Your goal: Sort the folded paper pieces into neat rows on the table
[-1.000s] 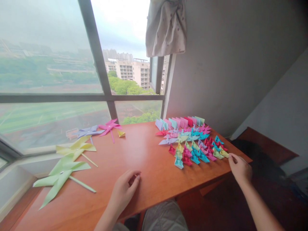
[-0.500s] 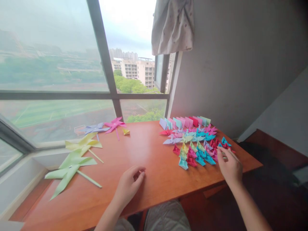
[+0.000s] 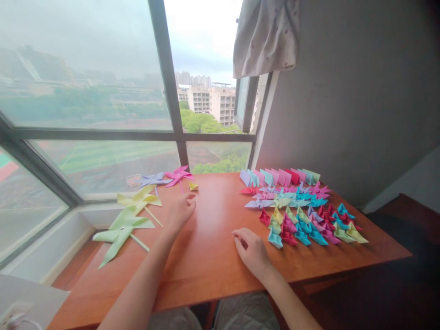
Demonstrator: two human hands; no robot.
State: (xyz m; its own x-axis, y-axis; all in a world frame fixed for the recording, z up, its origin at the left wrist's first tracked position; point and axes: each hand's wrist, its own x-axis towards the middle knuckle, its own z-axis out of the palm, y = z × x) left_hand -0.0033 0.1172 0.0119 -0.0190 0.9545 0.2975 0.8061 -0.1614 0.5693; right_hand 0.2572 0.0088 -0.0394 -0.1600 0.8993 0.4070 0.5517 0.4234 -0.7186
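My left hand (image 3: 181, 211) reaches over the left part of the wooden table (image 3: 213, 211), fingers half bent and apart. Just beyond its fingertips sits a small yellow folded-paper piece (image 3: 194, 186), which it does not visibly touch. Around the middle of the table, my right hand (image 3: 253, 251) hovers low with loosely curled fingers and a gap by the thumb; I see nothing in it. To its right stand rows of folded paper boats (image 3: 302, 232) in several colours. Behind the boats lie paper cranes (image 3: 282, 199) and a row of folded paper pieces (image 3: 278, 177).
Along the window side lie paper pinwheels: a green one (image 3: 124, 228), a yellow one (image 3: 139, 200), a lilac one (image 3: 153, 179) and a pink one (image 3: 178, 175). A patterned curtain (image 3: 268, 41) hangs by the window. A grey wall (image 3: 343, 101) rises at the right.
My right hand has left the boats' right end and come back to the table's middle. My left hand has moved forward toward the yellow piece. The view has turned left.
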